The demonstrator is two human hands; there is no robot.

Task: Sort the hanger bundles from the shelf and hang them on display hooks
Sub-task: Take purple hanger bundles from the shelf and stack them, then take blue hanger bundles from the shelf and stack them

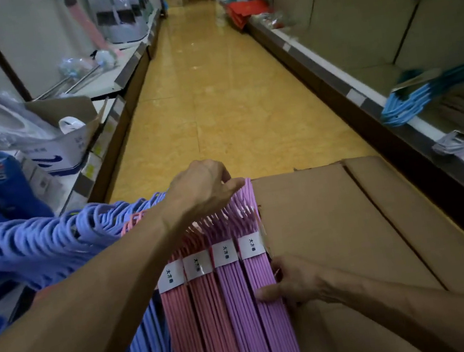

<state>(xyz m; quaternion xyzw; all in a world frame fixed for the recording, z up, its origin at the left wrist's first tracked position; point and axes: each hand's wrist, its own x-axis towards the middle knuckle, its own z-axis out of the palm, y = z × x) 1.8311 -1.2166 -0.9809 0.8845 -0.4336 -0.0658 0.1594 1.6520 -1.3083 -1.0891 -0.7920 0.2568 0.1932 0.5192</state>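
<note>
Several banded hanger bundles stand side by side in front of me: two pink bundles (198, 315) and two purple bundles (253, 301), each with a white paper label. My left hand (200, 189) grips the far top end of the purple bundles, fingers curled over them. My right hand (292, 282) holds the right side of the rightmost purple bundle, thumb on its face. Loose blue-violet hangers (40, 244) lie in a heap to the left. A light blue hanger bundle (427, 91) sticks out from the right shelf.
A large cardboard box (352, 233) sits to the right, under the bundles. Store shelves line both sides of a yellow tiled aisle (212, 89). An open carton (67, 139) and wrapped goods sit on the left shelf. More hangers (458, 144) lie on the right shelf edge.
</note>
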